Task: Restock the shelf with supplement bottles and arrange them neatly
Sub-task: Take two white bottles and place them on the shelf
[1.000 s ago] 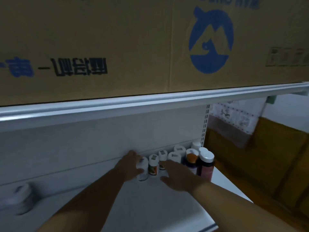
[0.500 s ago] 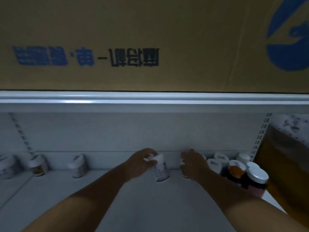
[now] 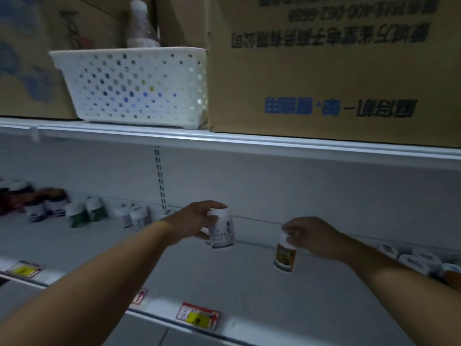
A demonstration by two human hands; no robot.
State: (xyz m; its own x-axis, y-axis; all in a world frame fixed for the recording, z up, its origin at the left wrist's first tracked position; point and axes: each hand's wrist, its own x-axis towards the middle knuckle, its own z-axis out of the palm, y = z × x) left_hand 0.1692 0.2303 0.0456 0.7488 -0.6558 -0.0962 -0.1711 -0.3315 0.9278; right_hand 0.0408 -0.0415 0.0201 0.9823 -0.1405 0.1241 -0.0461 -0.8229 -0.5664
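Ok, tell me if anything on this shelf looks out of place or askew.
Both held bottles are off the row: the left hand grips a tilted white bottle, and the right hand pinches the cap of an orange-labelled bottle well in front of the back wall. The cardboard box above has upside-down print.

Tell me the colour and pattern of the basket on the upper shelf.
The plastic basket is white, its wall perforated with rows of small round holes; the head view shows it.

White perforated plastic basket (image 3: 134, 86) on upper shelf, bottle (image 3: 141, 26) blurred behind it. Cardboard box (image 3: 334, 63) touching basket's right side, another cardboard box (image 3: 27, 58) at left. Yellow price tags (image 3: 198, 318) on lower shelf edge.
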